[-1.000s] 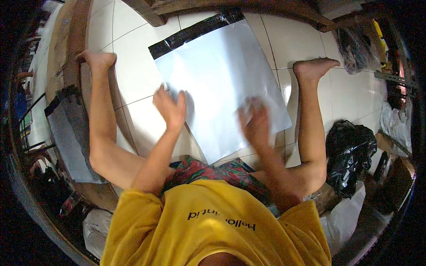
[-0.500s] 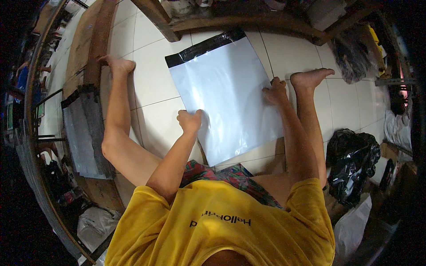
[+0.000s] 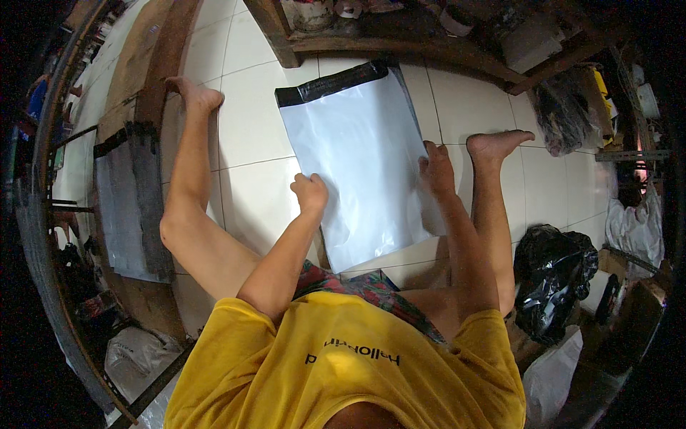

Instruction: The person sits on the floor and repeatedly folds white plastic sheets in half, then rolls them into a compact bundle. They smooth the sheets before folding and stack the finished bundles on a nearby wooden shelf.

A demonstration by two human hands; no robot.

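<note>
A large, pale grey-white plastic mailing bag (image 3: 364, 164) with a black band along its far end lies between my legs over the floor. My left hand (image 3: 310, 193) grips its left edge, fingers closed and thumb on top. At the opposite edge my right hand (image 3: 437, 171) is closed on the bag, its fingers partly hidden. The right side of the bag bends upward and inward, and a darker underside shows near the far right corner.
More grey mailing bags (image 3: 132, 204) lie on a wooden board (image 3: 139, 79) left of my leg. A wooden shelf (image 3: 400, 44) stands at the far side. To the right are a crumpled black plastic bag (image 3: 554, 279), a white plastic bag (image 3: 554, 379) and a dark plastic bundle (image 3: 564, 118).
My right hand has come inward, closer to the left one, and the bag's right edge has bent in, so the bag looks narrower. My left hand keeps its hold. The view has shifted slightly.
</note>
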